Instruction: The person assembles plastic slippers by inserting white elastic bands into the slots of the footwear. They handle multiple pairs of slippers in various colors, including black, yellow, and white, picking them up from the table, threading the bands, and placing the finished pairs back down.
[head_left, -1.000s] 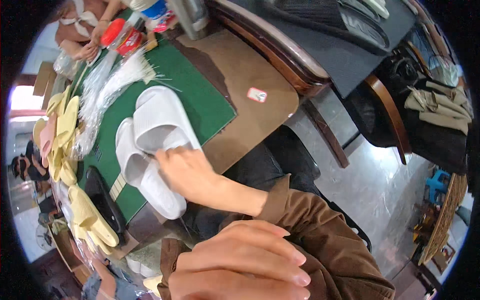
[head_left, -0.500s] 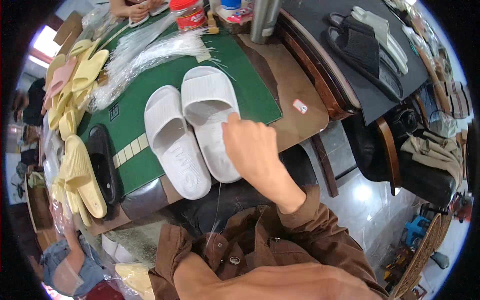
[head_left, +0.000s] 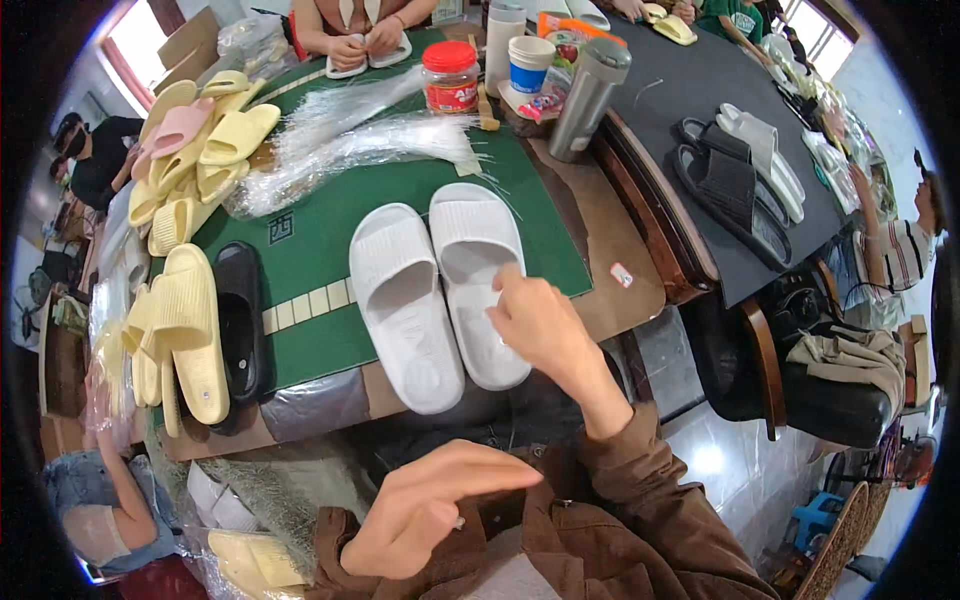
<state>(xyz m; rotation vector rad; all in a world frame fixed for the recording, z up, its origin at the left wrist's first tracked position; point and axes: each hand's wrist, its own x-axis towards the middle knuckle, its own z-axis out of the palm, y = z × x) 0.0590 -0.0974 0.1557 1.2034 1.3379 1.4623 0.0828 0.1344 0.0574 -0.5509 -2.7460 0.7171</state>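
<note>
Two light grey slippers point(head_left: 408, 310) stand side by side, toes away from me, on the green mat point(head_left: 320, 345); their heels reach past the table's near edge. Over the right slipper point(head_left: 482, 245) lies my right hand point(head_left: 550, 335), closed, its fingertips beside the strap's open edge and the footbed. Whatever those fingers pinch is hidden. Close to my body, below the heels, is my left hand point(head_left: 430, 500). Its fingers stretch to the right and the thumb sits apart below them; I see nothing clearly held there.
Clear plastic strands point(head_left: 370, 150) lie behind the slippers, near a red-lidded jar point(head_left: 450, 78) and a steel flask point(head_left: 590, 100). Yellow slippers point(head_left: 195, 335) and a black slipper point(head_left: 238, 315) line the left. Across the table, a person's hands point(head_left: 365, 45) hold slippers. A black chair point(head_left: 835, 390) stands right.
My view has tilted up and shows more of the far table. My left hand has drawn back from across the lower edge toward the left. The right hand stays at the right slipper.
</note>
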